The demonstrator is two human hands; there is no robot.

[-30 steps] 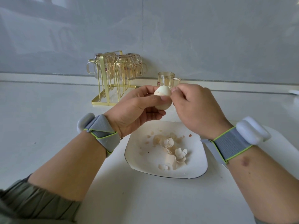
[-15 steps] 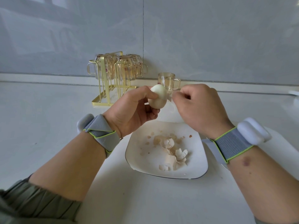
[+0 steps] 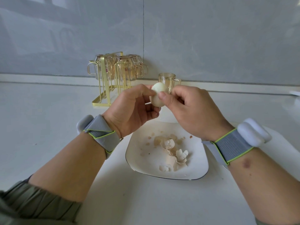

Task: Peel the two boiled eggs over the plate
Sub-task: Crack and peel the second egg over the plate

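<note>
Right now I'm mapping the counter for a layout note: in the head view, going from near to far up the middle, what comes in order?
Plate with eggshell pieces → egg held up in the left hand and picked at by the right hand → single glass mug → grey wall.

no text or label can be read.

Left hand [image 3: 133,109]: raised, fingers curled in a grip.
Right hand [image 3: 193,109]: raised, thumb and forefinger pinched.
</note>
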